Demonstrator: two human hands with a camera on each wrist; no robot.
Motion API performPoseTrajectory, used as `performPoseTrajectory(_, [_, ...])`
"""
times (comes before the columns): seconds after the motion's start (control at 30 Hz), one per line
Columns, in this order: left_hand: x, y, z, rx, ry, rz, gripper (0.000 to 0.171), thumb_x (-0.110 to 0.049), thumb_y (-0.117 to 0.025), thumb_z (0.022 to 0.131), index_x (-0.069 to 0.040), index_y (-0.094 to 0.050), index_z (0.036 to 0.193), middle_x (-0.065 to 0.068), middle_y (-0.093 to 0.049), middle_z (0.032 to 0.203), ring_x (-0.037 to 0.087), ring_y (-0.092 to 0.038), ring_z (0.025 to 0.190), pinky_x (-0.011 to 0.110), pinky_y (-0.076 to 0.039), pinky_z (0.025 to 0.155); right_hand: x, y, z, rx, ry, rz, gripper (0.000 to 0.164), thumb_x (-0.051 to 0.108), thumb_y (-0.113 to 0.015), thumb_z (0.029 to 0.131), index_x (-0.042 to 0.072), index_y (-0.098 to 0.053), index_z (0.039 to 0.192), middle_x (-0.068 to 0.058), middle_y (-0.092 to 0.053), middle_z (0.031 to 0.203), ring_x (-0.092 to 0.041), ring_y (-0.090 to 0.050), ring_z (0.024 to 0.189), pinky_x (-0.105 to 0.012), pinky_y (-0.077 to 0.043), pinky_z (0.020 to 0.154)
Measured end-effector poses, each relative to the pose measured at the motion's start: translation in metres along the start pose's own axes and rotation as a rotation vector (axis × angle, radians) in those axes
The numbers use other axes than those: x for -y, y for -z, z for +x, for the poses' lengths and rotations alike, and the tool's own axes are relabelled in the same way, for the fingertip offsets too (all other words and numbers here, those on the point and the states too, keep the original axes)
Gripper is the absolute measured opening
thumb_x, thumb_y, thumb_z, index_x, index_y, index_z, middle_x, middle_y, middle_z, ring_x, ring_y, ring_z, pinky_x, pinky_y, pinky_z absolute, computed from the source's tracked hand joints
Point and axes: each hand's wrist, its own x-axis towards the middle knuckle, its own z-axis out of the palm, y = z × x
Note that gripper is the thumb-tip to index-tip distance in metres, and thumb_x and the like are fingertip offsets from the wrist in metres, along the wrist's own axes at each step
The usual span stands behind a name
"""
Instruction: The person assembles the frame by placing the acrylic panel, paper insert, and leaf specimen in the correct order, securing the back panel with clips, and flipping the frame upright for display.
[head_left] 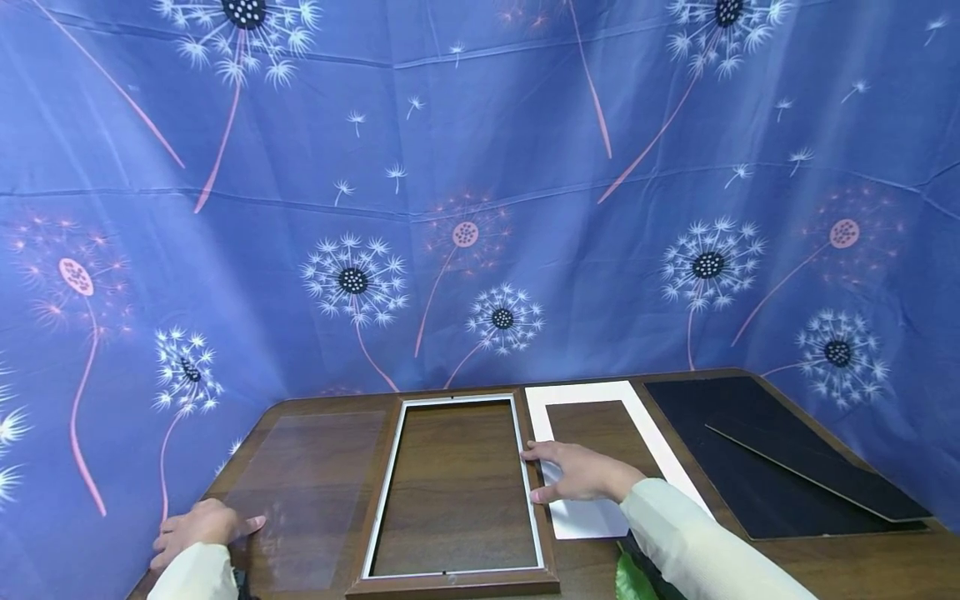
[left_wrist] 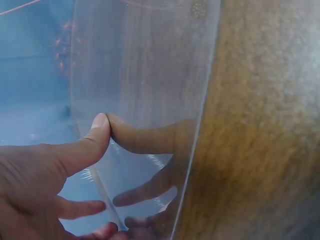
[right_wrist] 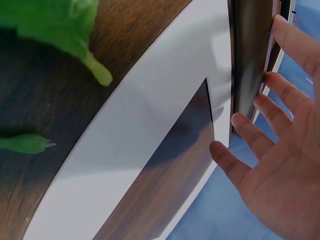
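Observation:
My left hand (head_left: 198,527) is at the left side of a clear flat sheet (head_left: 315,492). In the left wrist view its thumb (left_wrist: 100,125) touches the sheet's face, where the fingers are mirrored, while the other fingers are near the left edge. Right of the sheet lies a brown picture frame (head_left: 450,586) with a white inner lip and the wooden table showing through. My right hand (head_left: 577,472) reaches over a white mat (head_left: 651,433), its spread fingertips at the frame's right side. In the right wrist view, the fingers (right_wrist: 287,95) stand apart, holding nothing.
A black backing board (head_left: 697,467) with a raised support flap (head_left: 817,471) lies at the table's right. A green leaf (head_left: 632,577) shows near the front, below the right sleeve. Blue cloth with dandelion prints (head_left: 585,275) hangs behind the brown table (head_left: 885,554).

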Motion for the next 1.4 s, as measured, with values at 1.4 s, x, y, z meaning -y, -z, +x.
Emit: performPoseTrajectory(1.4, [0.0, 0.029, -0.025, 0.201, 0.058, 0.07, 0.115, -0.041, -0.081, 0.086, 0.038, -0.01, 0.132, 0.055, -0.01, 0.145, 0.063, 0.001, 0.144, 0.058, -0.003, 0.122, -0.003, -0.003, -0.002, 0.017, 0.031, -0.008, 0.064, 0.031, -0.079, 0.09, 0.007, -0.056, 0.144, -0.014, -0.039, 0.16, -0.047, -0.031, 0.145, -0.065, -0.026, 0.113])
